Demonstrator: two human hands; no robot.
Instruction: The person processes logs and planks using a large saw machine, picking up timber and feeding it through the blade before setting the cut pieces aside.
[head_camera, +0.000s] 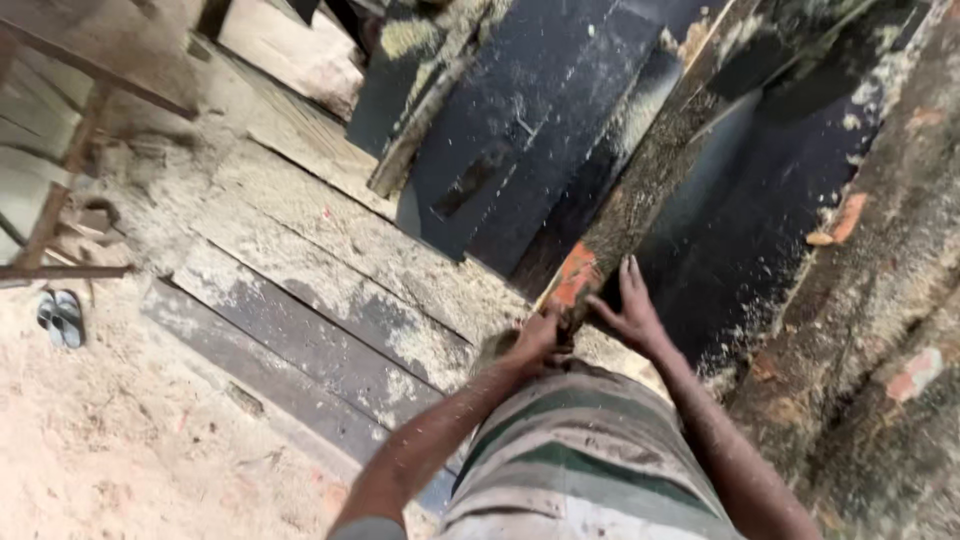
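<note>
Setting: sawdust covers the floor (120, 440) of a rough timber workshop, with long grey boards (300, 330) laid flat and dark planks (530, 130) leaning at the back.
Plank: a long sawdust-caked plank (650, 190) with an orange-painted end (575, 275) runs away from the person, its near end at waist level above a striped cloth (590, 460).
Left hand: left hand (535, 338), fingers clenched around the plank's near end from below.
Right hand: right hand (630, 310), fingers spread and pressed flat against the plank's side, not wrapped round it.
Doing it well: I judge the load steadier with both hands close together under the end, wrists straight, and feet clear of loose dust.
Signs and labels: none visible; only orange paint patches on wood at the right.
Elsewhere: a pair of sandals (60, 318) lies near a wooden frame (60, 200) at the left.
</note>
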